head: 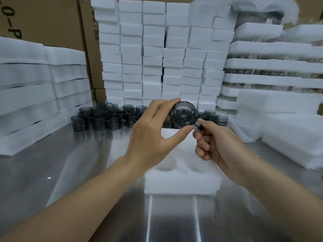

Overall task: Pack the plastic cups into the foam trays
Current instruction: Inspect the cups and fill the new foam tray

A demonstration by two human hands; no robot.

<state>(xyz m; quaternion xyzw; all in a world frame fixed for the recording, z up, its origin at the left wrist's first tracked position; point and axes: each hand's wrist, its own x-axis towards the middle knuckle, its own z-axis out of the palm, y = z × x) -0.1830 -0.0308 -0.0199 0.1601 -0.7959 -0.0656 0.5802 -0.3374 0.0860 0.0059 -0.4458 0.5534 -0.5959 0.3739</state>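
Cup (183,113) pinched: left hand (150,135), right hand (215,142) | foam tray (181,182) beneath; cup cluster (104,117) behind

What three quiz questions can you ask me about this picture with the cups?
1. True or false: the two near holes of the foam tray hold cups.
2. Which side pinches the handle of the held cup: A left, B right?
3. Fill in: the spare cups stand on the metal ____.

Key: 1 false, both are empty. 2 B, the right hand; the left hand grips the rim. 3 table.
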